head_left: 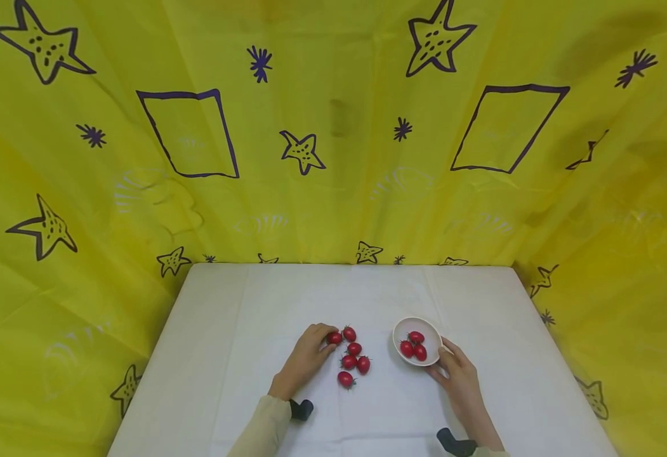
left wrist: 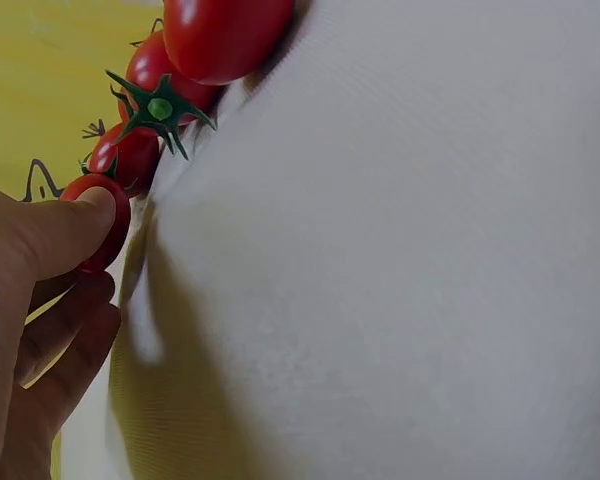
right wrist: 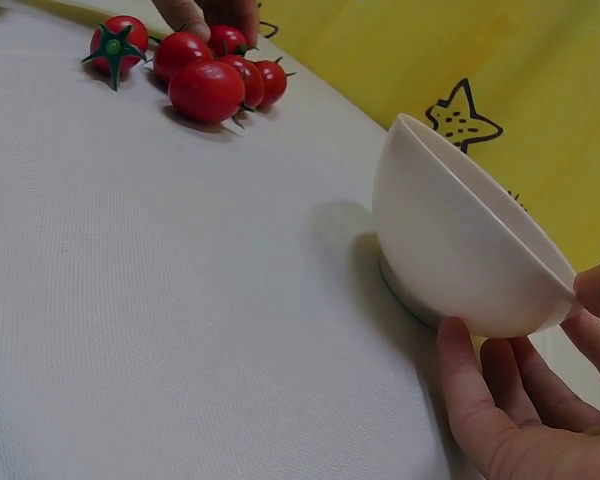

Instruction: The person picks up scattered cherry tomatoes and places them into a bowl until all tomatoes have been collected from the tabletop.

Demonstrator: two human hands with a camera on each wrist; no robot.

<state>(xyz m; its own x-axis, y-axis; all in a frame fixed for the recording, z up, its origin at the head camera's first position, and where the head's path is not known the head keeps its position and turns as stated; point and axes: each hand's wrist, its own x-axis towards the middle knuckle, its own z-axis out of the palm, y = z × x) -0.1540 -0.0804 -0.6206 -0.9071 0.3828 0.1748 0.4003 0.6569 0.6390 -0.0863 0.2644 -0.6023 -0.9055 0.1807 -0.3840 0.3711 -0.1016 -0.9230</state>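
My left hand (head_left: 304, 357) pinches a red cherry tomato (left wrist: 110, 238) between thumb and fingers, at the far left of a loose group of cherry tomatoes (head_left: 354, 349) on the white cloth. Several tomatoes lie close to one another there, with green stems showing on some. To the right, my right hand (head_left: 460, 379) grips the rim of a small white bowl (right wrist: 445, 240), thumb on the edge and fingertips against the lower outside. In the right wrist view the bowl's base sits at the cloth. Three tomatoes (head_left: 416, 337) lie inside it in the head view.
A white cloth (head_left: 287, 292) covers the table. Yellow curtains (head_left: 333, 209) with dark drawn stars and frames rise behind it and along both sides. Dark straps with camera mounts (head_left: 301, 409) sit on both wrists.
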